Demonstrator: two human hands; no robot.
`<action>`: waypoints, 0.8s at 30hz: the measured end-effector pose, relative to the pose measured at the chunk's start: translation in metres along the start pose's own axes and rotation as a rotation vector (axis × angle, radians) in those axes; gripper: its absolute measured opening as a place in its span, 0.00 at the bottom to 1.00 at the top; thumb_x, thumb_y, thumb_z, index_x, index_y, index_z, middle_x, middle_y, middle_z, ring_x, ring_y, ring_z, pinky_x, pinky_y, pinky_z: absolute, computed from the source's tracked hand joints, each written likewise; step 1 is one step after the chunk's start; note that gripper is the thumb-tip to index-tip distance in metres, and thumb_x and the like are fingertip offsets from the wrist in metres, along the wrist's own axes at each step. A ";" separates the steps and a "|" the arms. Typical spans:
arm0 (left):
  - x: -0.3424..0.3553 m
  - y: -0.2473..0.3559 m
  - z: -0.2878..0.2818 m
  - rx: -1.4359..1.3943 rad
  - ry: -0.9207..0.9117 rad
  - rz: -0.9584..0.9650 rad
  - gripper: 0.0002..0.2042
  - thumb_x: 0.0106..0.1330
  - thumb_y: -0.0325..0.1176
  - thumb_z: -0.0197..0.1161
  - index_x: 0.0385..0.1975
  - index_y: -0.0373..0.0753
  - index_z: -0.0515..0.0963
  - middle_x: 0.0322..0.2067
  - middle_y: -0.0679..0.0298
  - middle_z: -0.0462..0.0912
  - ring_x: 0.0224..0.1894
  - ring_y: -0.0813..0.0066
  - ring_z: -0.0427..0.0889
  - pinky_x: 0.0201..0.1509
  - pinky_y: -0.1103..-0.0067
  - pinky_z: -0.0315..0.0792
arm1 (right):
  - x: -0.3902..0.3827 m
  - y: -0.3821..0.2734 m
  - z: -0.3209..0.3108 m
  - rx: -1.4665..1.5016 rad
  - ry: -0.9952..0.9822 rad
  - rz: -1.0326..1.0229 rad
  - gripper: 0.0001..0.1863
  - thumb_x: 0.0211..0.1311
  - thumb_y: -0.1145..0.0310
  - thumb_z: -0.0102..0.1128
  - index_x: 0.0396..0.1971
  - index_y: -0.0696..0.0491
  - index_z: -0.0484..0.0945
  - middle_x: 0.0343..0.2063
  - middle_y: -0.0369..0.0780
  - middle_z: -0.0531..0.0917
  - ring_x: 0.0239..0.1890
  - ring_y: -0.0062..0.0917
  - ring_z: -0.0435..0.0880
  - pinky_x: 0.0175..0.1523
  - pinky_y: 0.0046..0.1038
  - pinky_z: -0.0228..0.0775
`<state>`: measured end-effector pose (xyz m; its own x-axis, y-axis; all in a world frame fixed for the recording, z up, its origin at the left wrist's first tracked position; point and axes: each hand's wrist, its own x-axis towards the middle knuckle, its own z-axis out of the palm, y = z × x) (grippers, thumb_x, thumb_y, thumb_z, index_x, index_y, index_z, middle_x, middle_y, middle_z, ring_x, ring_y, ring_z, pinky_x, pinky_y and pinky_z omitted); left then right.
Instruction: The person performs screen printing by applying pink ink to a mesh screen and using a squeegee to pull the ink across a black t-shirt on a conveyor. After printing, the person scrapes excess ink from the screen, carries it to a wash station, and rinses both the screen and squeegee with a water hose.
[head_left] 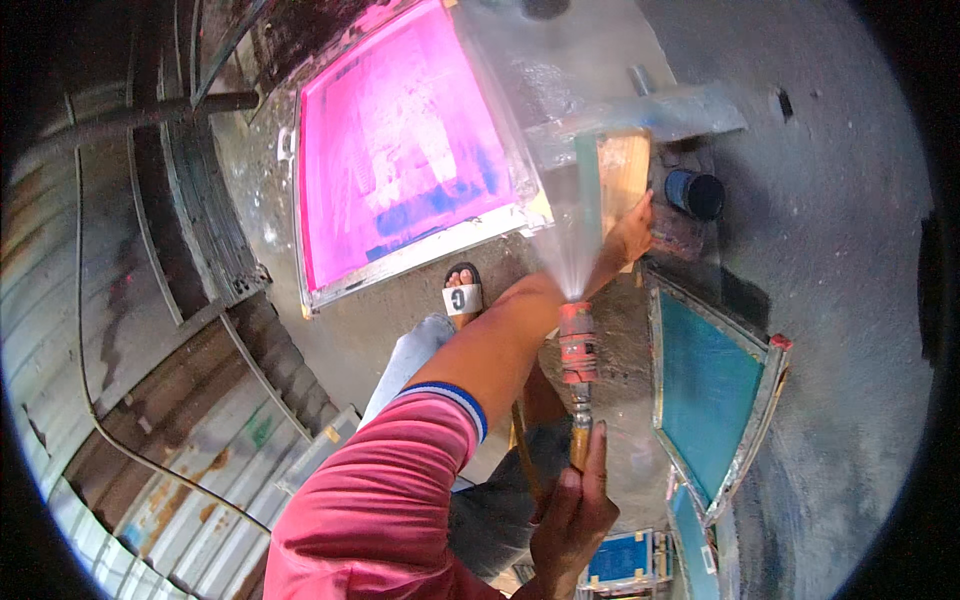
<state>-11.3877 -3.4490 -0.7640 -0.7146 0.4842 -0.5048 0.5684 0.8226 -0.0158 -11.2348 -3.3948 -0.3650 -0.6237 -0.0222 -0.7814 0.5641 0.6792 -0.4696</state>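
My right hand (pixel 575 515) is closed around the back end of a hose nozzle (pixel 577 345) with a red head. Water fans out of the nozzle, away from me, toward a wooden squeegee (pixel 624 170) with a greenish strip along its left side. Beyond the nozzle, my left hand (pixel 632 232) grips the squeegee by its near right edge; part of the fingers is hidden behind it. To the left of the spray leans a large printing screen (pixel 410 130) with bright pink mesh, white patches and blue smears.
A dark cup (pixel 695 193) stands right of the squeegee. At the right, a teal printing screen (pixel 710 390) leans on the grey wall (pixel 840 330); a blue screen (pixel 620 560) is low down. Corrugated metal sheeting (pixel 200 470) lines the left. My sandalled foot (pixel 462 297) is below the pink screen.
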 end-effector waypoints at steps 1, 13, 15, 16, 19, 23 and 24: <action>-0.015 -0.006 -0.012 -0.017 0.002 -0.013 0.15 0.61 0.35 0.62 0.48 0.44 0.82 0.49 0.58 0.83 0.66 0.54 0.68 0.75 0.45 0.40 | -0.005 -0.005 0.007 -0.010 -0.028 0.001 0.28 0.74 0.59 0.41 0.68 0.57 0.63 0.11 0.35 0.73 0.13 0.16 0.70 0.19 0.25 0.61; -0.395 0.047 0.084 -1.100 -0.059 -0.518 0.19 0.52 0.28 0.60 0.47 0.38 0.81 0.45 0.43 0.82 0.54 0.44 0.77 0.62 0.59 0.68 | -0.029 -0.019 0.084 -0.125 -0.113 -0.219 0.24 0.75 0.68 0.42 0.70 0.48 0.64 0.12 0.34 0.72 0.11 0.16 0.69 0.17 0.25 0.63; -0.484 0.042 0.116 -1.190 -0.067 -0.720 0.20 0.51 0.26 0.60 0.47 0.37 0.81 0.45 0.41 0.81 0.52 0.42 0.79 0.60 0.62 0.72 | -0.029 -0.022 0.092 -0.123 -0.087 -0.240 0.24 0.76 0.67 0.42 0.69 0.47 0.64 0.12 0.34 0.72 0.11 0.16 0.68 0.16 0.24 0.62; -0.526 0.043 0.137 -1.193 0.060 -0.859 0.18 0.50 0.25 0.60 0.44 0.37 0.81 0.42 0.46 0.83 0.44 0.46 0.83 0.51 0.61 0.77 | -0.030 -0.032 0.096 -0.131 -0.082 -0.173 0.24 0.76 0.67 0.42 0.69 0.47 0.64 0.12 0.33 0.72 0.11 0.15 0.68 0.16 0.24 0.62; -0.630 0.042 0.175 -1.267 -0.030 -1.287 0.19 0.55 0.29 0.63 0.49 0.37 0.81 0.44 0.45 0.83 0.48 0.51 0.84 0.54 0.67 0.77 | -0.022 -0.050 0.112 -0.137 -0.040 -0.032 0.23 0.77 0.66 0.43 0.69 0.47 0.64 0.13 0.33 0.72 0.11 0.15 0.68 0.15 0.24 0.61; -0.695 0.064 0.218 -1.434 0.071 -1.527 0.15 0.55 0.30 0.65 0.43 0.35 0.83 0.37 0.48 0.86 0.42 0.60 0.87 0.47 0.72 0.79 | -0.013 -0.040 0.123 -0.091 0.056 -0.008 0.23 0.77 0.65 0.43 0.69 0.48 0.65 0.14 0.32 0.71 0.12 0.15 0.69 0.14 0.23 0.59; -0.695 0.066 0.213 -1.454 0.043 -1.541 0.14 0.55 0.30 0.65 0.41 0.35 0.84 0.35 0.49 0.87 0.40 0.63 0.88 0.46 0.73 0.79 | -0.011 -0.041 0.124 -0.065 0.075 0.024 0.23 0.77 0.65 0.43 0.69 0.48 0.65 0.14 0.31 0.71 0.12 0.15 0.69 0.14 0.23 0.59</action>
<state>-10.7671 -3.7949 -0.5979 -0.2020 -0.6546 -0.7285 -0.9721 0.0434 0.2306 -11.1839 -3.5134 -0.3880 -0.6506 0.0479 -0.7579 0.5445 0.7250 -0.4217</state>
